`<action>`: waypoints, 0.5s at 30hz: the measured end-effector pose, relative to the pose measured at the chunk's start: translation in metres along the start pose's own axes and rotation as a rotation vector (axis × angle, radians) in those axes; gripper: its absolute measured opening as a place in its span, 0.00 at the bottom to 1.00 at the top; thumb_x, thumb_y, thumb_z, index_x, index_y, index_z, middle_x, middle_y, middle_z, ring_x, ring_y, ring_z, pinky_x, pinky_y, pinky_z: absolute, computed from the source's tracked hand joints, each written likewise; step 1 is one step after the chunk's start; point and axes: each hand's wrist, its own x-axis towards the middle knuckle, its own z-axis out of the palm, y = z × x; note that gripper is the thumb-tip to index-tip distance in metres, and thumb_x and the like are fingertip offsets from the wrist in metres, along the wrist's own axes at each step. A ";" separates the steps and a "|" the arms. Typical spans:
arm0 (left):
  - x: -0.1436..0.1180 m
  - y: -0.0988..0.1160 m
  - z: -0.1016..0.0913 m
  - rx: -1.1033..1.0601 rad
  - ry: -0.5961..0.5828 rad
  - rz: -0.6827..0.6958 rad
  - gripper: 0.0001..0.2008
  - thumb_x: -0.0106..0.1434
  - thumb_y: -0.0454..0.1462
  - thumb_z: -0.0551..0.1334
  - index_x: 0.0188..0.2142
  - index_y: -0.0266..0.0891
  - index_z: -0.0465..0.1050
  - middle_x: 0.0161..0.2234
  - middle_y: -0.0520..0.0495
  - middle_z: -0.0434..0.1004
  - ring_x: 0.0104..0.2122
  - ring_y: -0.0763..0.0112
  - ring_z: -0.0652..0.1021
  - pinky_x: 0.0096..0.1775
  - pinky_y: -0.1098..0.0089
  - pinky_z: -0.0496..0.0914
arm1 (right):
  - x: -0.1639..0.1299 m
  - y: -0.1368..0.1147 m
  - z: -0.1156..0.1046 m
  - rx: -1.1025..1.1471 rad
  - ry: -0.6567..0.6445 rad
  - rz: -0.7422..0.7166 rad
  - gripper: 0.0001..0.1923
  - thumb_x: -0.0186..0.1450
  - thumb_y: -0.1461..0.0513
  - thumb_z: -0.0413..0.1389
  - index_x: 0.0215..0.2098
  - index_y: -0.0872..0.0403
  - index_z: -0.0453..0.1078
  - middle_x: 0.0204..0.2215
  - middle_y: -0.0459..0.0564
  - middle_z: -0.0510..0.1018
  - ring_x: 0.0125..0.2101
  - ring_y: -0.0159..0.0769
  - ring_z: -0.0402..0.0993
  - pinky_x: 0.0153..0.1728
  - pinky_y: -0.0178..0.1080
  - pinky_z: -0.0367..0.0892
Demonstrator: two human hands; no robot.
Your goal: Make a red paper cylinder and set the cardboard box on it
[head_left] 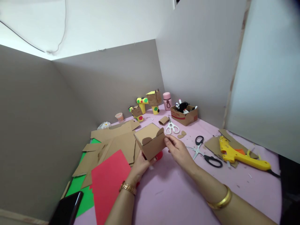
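A small open cardboard box [153, 147] with two rounded ear-like flaps on its near edge is held up over the middle of the table. My left hand [142, 165] wraps its lower left side from beneath, fingers partly hidden. At the box's right edge, my right hand [176, 148] pinches the cardboard between thumb and fingers. Something round and red [159, 155] shows just under the box, partly covered. Beyond my right hand lie white-handled scissors [172, 127] and small rounded cardboard pieces [181, 136].
Black-handled scissors [203, 153] and a yellow glue gun [246, 159] lie right. Left are red paper [110, 178], cardboard sheets [119, 143], green paper [85, 200] and a phone [67, 207]. Decorated cardboard animals [153, 100], a pink bottle [167, 101] and a marker box [185, 117] stand behind.
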 end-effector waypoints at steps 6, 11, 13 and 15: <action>0.000 0.000 -0.001 -0.019 -0.029 0.015 0.42 0.42 0.44 0.73 0.55 0.37 0.59 0.56 0.36 0.68 0.56 0.53 0.67 0.56 0.60 0.61 | 0.000 0.002 0.000 -0.013 0.006 -0.013 0.19 0.65 0.50 0.46 0.41 0.52 0.72 0.37 0.50 0.79 0.37 0.41 0.73 0.34 0.41 0.69; 0.000 0.000 -0.003 0.004 -0.043 0.023 0.44 0.43 0.45 0.73 0.56 0.36 0.57 0.56 0.35 0.67 0.57 0.53 0.65 0.57 0.60 0.59 | -0.001 0.000 0.000 -0.029 0.017 -0.006 0.20 0.65 0.49 0.46 0.38 0.52 0.72 0.33 0.49 0.78 0.34 0.40 0.72 0.31 0.39 0.68; -0.001 0.000 -0.003 0.022 -0.044 0.027 0.44 0.44 0.42 0.72 0.58 0.36 0.56 0.56 0.35 0.67 0.57 0.53 0.65 0.57 0.60 0.58 | -0.001 -0.002 -0.001 -0.035 0.028 0.001 0.21 0.66 0.48 0.44 0.36 0.52 0.72 0.30 0.48 0.76 0.32 0.40 0.71 0.30 0.39 0.67; -0.001 0.001 -0.003 0.037 -0.042 0.028 0.43 0.45 0.39 0.72 0.58 0.36 0.56 0.56 0.36 0.67 0.57 0.53 0.65 0.57 0.59 0.58 | -0.001 -0.002 -0.003 -0.036 0.042 0.008 0.22 0.66 0.47 0.43 0.34 0.52 0.71 0.28 0.47 0.74 0.32 0.40 0.70 0.30 0.39 0.66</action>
